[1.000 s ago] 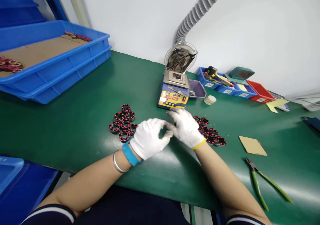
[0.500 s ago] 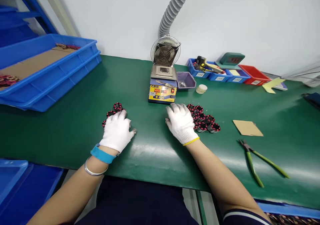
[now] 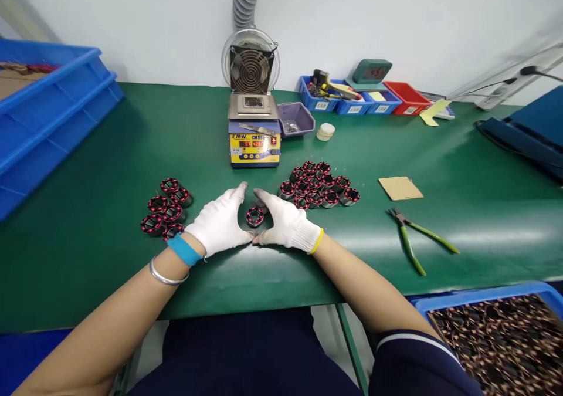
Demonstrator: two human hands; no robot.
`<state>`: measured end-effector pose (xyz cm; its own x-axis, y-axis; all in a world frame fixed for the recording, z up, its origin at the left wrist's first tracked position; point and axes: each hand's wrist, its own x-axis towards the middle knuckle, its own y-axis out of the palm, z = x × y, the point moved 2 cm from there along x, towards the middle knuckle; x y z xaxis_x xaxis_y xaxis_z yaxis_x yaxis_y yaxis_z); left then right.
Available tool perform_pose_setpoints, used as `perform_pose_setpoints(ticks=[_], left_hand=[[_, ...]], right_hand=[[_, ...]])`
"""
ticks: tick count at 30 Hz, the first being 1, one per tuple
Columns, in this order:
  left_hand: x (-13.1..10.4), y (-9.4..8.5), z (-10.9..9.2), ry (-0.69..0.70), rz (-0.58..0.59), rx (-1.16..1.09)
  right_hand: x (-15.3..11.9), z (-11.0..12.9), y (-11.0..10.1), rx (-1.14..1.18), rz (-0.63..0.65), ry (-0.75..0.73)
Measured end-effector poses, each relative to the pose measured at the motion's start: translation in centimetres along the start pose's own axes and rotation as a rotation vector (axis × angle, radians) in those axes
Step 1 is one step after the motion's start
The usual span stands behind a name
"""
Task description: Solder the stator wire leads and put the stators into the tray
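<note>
A single small motor stator [image 3: 254, 216], a black ring with pink-red marks, stands on the green table between my two white-gloved hands. My left hand [image 3: 220, 220] curves around its left side, thumb and fingers spread apart. From the right, my right hand [image 3: 284, 217] cups toward it, fingers apart too; the two thumb tips meet in front of the ring. Something dark shows just under my right fingers, partly hidden. A group of several stators [image 3: 171, 213] is left of my left hand. A larger cluster of stators [image 3: 314, 183] stands just beyond my right hand.
Behind is a yellow-blue solder pot [image 3: 254, 151] with a fan and hose, beside a purple bin [image 3: 298, 116]. Green-handled cutters [image 3: 407, 240] and a cardboard piece [image 3: 400, 188] lie right. Blue crates [image 3: 57, 108] stand left; a full tray [image 3: 497, 331] is lower right.
My left hand has come right from the left stators, and my right hand left from the cluster. Both now surround one stator. The view has turned right.
</note>
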<state>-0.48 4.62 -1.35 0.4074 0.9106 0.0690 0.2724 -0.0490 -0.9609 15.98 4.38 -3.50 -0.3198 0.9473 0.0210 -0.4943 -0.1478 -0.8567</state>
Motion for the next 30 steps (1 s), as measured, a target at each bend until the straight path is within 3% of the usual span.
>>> perform_pose_setpoints(ticks=[7, 15, 18, 22, 25, 30], left_hand=[[0.8, 2.3, 0.5, 0.126, -0.098, -0.031], [0.8, 2.3, 0.1, 0.044, -0.177, -0.058], [0.8, 2.5, 0.3, 0.021, -0.212, -0.175], [0.5, 3.1, 0.5, 0.095, -0.351, -0.480], [0.3, 3.5, 0.3, 0.165, -0.416, -0.578], [0.2, 3.1, 0.1, 0.035, -0.317, -0.604]], right_hand=[[-0.2, -0.5, -0.7, 0.142, 0.093, 0.006], [-0.8, 0.3, -2.0, 0.104, 0.128, 0.098], [-0.8, 0.7, -2.2, 0.090, 0.115, 0.138], [-0.7, 1.1, -0.6, 0.392, -0.003, 0.177], [-0.5, 1.2, 1.0, 0.680, -0.148, 0.152], [-1.0, 1.3, 0.8, 0.344, -0.424, 0.008]])
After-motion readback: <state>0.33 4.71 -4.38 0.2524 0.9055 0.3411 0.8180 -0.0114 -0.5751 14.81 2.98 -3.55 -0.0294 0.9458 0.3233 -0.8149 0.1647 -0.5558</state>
